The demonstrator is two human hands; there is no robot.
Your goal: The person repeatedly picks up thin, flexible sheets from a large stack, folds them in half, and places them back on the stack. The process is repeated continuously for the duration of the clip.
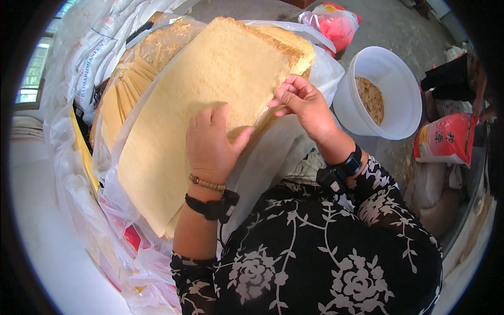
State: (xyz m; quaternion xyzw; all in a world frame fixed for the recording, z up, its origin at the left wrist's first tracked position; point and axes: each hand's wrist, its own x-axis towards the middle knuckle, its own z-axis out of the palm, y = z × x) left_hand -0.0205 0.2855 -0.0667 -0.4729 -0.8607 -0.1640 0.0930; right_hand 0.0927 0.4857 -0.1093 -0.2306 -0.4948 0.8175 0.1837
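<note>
A thick stack of large pale yellow sheets point(194, 94) lies tilted in front of me on clear plastic wrap point(273, 152). My left hand point(210, 144) rests flat on the top sheet near its right edge, fingers together. My right hand point(302, 102) pinches the stack's upper right edge between thumb and fingers, lifting a thin sheet there. Both wrists wear black bands; the left also has a bead bracelet.
A white bucket point(401, 79) holding pale flakes stands to the right. A red and white bag point(446, 139) lies beside it, a pink bag point(333, 23) sits behind. More yellow sheets point(126, 89) lean at the left among plastic and white sacks point(100, 47). Another person point(457, 79) sits far right.
</note>
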